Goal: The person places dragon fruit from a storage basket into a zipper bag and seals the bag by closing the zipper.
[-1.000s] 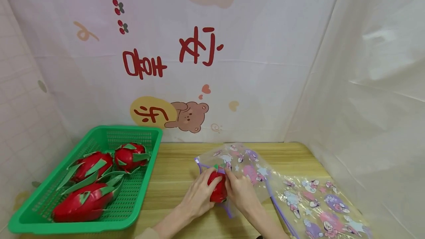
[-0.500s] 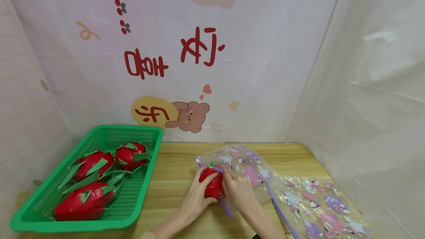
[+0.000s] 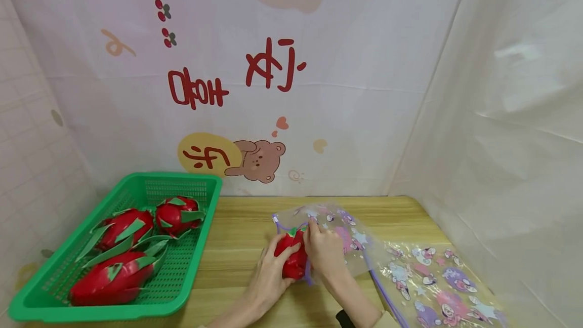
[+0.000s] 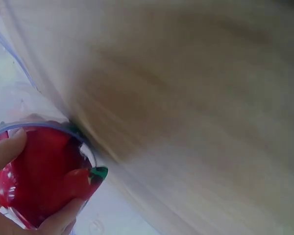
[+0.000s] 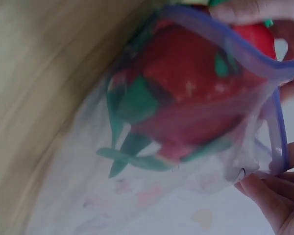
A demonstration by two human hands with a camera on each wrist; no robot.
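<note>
A red dragon fruit (image 3: 297,263) with green-tipped scales lies in the grip of my left hand (image 3: 267,273), thumb on top and fingers along its left side. My right hand (image 3: 326,251) pinches the rim of a clear zip bag (image 3: 334,215) with purple trim, just right of the fruit. In the right wrist view much of the dragon fruit (image 5: 181,73) shows through the plastic, and its near end sticks out of the mouth under the left thumb. The purple zip edge crosses the dragon fruit (image 4: 44,164) in the left wrist view.
A green plastic basket (image 3: 95,314) with 3 more dragon fruits (image 3: 114,280) stands on the left of the wooden table (image 3: 237,247). Another printed zip bag (image 3: 437,280) lies flat at the right. A white printed cloth (image 3: 355,115) hangs behind the table.
The fruit has shifted slightly left and shows more between the hands. My right fingertips have moved forward along the bag's mouth. The basket and the flat bag have stayed put.
</note>
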